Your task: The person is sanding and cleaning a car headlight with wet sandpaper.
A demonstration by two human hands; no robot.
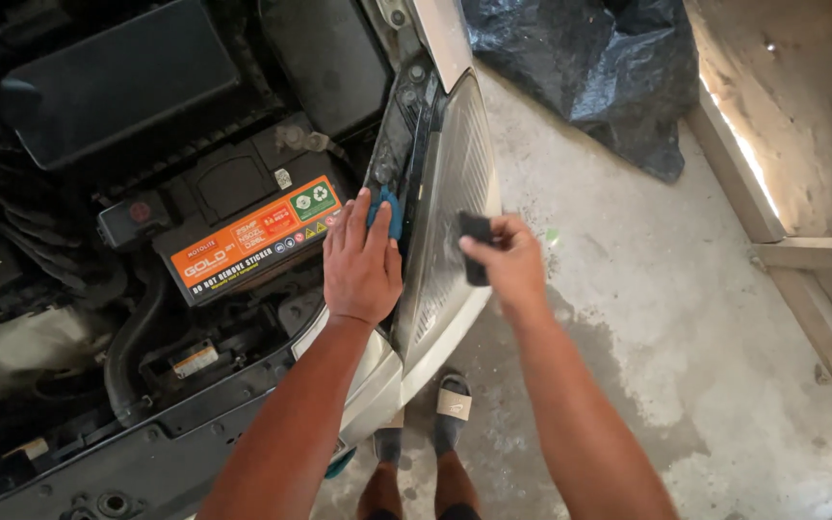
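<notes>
On a stained concrete floor [686,318] beside an open engine bay, the left hand [361,260] lies flat, pinning a blue cloth [387,212] to brace the headlight [450,212], while the right hand [507,260] pinches a small dark pad [476,246] against its lens.

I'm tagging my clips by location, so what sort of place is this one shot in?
Probably a home garage or a rough car workshop: a car's open engine bay with its battery, a headlight being worked on, and a bare, stained concrete floor.

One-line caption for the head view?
Left hand rests on blue cloth; right hand presses dark pad against headlight.
</notes>
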